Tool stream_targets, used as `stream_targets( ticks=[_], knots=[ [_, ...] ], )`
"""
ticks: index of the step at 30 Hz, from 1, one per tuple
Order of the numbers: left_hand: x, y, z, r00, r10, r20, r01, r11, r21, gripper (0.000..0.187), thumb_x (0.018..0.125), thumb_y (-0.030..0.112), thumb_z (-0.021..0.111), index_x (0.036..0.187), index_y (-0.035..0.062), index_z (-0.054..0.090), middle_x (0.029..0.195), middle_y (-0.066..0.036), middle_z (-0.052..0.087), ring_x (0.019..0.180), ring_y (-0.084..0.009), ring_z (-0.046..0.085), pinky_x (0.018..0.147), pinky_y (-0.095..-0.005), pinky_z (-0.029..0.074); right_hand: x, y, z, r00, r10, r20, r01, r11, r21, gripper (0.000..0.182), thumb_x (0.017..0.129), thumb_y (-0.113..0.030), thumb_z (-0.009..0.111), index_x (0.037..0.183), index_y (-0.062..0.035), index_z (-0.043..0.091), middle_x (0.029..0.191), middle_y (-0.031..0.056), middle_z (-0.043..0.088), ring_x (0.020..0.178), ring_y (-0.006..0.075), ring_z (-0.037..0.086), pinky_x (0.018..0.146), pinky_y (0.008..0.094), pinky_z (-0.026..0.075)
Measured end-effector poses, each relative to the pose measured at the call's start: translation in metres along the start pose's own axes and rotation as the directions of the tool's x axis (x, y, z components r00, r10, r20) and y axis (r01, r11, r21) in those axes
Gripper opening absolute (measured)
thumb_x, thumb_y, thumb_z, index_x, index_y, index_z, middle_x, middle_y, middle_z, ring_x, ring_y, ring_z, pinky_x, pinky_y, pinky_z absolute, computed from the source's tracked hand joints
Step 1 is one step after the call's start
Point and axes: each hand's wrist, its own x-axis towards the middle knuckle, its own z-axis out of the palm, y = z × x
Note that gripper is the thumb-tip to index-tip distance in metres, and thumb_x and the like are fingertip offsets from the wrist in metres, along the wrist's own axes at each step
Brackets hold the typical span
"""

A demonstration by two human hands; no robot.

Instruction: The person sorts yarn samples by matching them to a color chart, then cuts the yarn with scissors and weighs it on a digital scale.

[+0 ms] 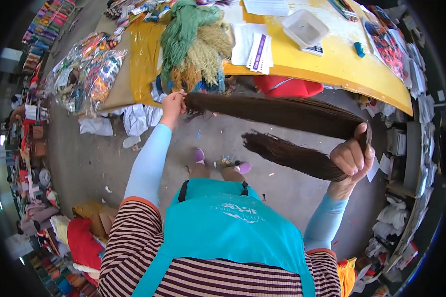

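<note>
A long hank of dark brown fibre [277,113] is stretched between my two hands above the floor. At its left end, my left hand [173,106] pinches the tip. My right hand [352,156] is closed around the hank at the right, where it folds over. From that fist a shorter tail of the fibre runs back to the left, its frayed end hanging loose. Beyond my left hand, green yarn [186,34] and beige yarn [205,54] hang over the edge of the yellow table [332,72].
On the table are a clear plastic tub [305,28], papers [257,49] and a teal object [359,49]. Bagged colourful yarn [91,74] lies at the left. A red item [287,86] sits under the table edge. Paper stacks [423,109] line the right side.
</note>
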Motion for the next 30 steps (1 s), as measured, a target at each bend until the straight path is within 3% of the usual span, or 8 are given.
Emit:
stream_targets(
  ticks=[3,7,13,20,22,25,26,30],
  knots=[
    [0.003,-0.006,-0.03,0.992,-0.053,-0.11,0.044,0.996,-0.08,0.033,0.096,0.037,0.061,0.081,0.0079,0.065,0.052,0.0,0.05,0.039,-0.0089,0.041,0.036,-0.0249,0.028,0.011,0.025,0.002,0.999,-0.001,-0.038,0.002,0.999,0.034,0.051,0.092,-0.011,0.049,0.14,0.0028,0.041,0.054,-0.0004,0.044,0.043,0.0061,0.04,0.044,0.0222,0.043],
    [0.006,-0.009,-0.055,0.98,-0.149,0.132,0.189,0.909,-0.372,0.023,0.099,0.02,0.055,0.111,0.0007,0.061,0.084,-0.008,0.068,0.069,-0.0147,0.066,0.061,-0.0247,0.055,0.026,0.067,0.022,0.993,0.093,-0.078,-0.092,0.996,0.023,0.053,0.093,-0.012,0.048,0.143,0.0026,0.038,0.056,-0.0012,0.044,0.044,0.0055,0.041,0.044,0.0222,0.043],
    [-0.019,-0.053,-0.065,0.955,-0.262,0.14,0.296,0.877,-0.378,0.042,0.096,0.012,0.055,0.134,0.0002,0.042,0.125,-0.019,0.059,0.105,-0.0273,0.063,0.089,-0.039,0.054,0.055,0.155,0.031,0.933,0.312,-0.18,-0.323,0.946,-0.035,0.053,0.097,-0.018,0.045,0.145,0.0011,0.034,0.054,-0.0058,0.035,0.043,0.0033,0.033,0.045,0.0217,0.034],
    [-0.116,-0.047,-0.04,0.536,0.02,0.844,0.556,0.744,-0.371,0.087,0.088,0.078,0.03,0.118,0.0041,0.065,0.117,-0.011,0.065,0.118,-0.0233,0.056,0.107,-0.0364,0.034,0.087,0.28,-0.045,0.541,0.648,-0.536,-0.785,0.618,-0.044,0.036,0.094,-0.018,0.055,0.126,-0.0017,0.053,0.062,-0.0041,0.045,0.048,0.0064,0.039,0.055,0.0273,0.043],
    [-0.138,-0.024,-0.05,0.613,-0.061,0.788,0.606,0.676,-0.42,0.097,0.082,0.084,0.026,0.122,0.0032,0.062,0.115,-0.011,0.066,0.121,-0.0263,0.055,0.108,-0.0397,0.034,0.085,0.309,-0.063,0.44,0.698,-0.565,-0.856,0.516,-0.029,0.025,0.095,-0.019,0.055,0.112,-0.0015,0.058,0.061,-0.0028,0.046,0.048,0.0075,0.041,0.053,0.0283,0.044],
    [-0.145,-0.05,-0.086,0.509,0.324,0.798,0.586,0.548,-0.597,0.1,0.079,0.086,0.028,0.135,0.0056,0.049,0.113,-0.012,0.067,0.116,-0.0307,0.058,0.106,-0.0429,0.04,0.087,0.341,-0.057,0.265,0.793,-0.548,-0.961,0.262,-0.084,0.018,0.094,-0.02,0.057,0.099,-0.0026,0.058,0.06,-0.0022,0.046,0.047,0.0083,0.041,0.051,0.0291,0.043],
    [-0.165,-0.041,-0.093,0.647,0.206,0.734,0.559,0.527,-0.64,0.101,0.077,0.087,0.029,0.138,0.0073,0.045,0.116,-0.011,0.066,0.109,-0.0302,0.062,0.099,-0.0439,0.047,0.082,0.356,-0.051,0.191,0.812,-0.551,-0.981,0.171,-0.088,0.018,0.094,-0.02,0.057,0.098,-0.0027,0.058,0.06,-0.0018,0.046,0.047,0.0088,0.041,0.051,0.0296,0.043],
    [-0.223,-0.033,-0.138,0.796,0.218,0.565,0.392,0.526,-0.755,0.094,0.083,0.078,0.045,0.145,0.0077,0.039,0.139,-0.013,0.051,0.101,-0.0211,0.065,0.08,-0.0373,0.057,0.057,0.416,-0.046,-0.04,0.872,-0.488,-0.978,-0.135,-0.16,0.014,0.089,-0.016,0.062,0.09,-0.0026,0.057,0.062,0.0049,0.054,0.051,0.0165,0.052,0.053,0.0331,0.049]
  ],
)
